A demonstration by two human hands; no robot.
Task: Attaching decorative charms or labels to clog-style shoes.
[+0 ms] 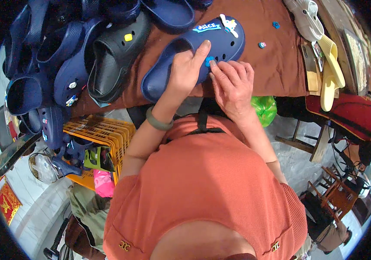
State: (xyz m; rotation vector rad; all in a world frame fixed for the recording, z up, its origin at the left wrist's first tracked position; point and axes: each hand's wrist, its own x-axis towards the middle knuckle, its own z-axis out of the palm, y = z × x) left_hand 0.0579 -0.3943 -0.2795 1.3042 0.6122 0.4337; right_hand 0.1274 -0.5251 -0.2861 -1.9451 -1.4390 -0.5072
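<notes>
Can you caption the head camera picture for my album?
Left hand on a navy clog, right hand at its small blue charm.

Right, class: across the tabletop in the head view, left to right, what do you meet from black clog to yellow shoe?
Black clog, left hand, right hand, round charm, small blue charm, white clog, yellow shoe.
</notes>
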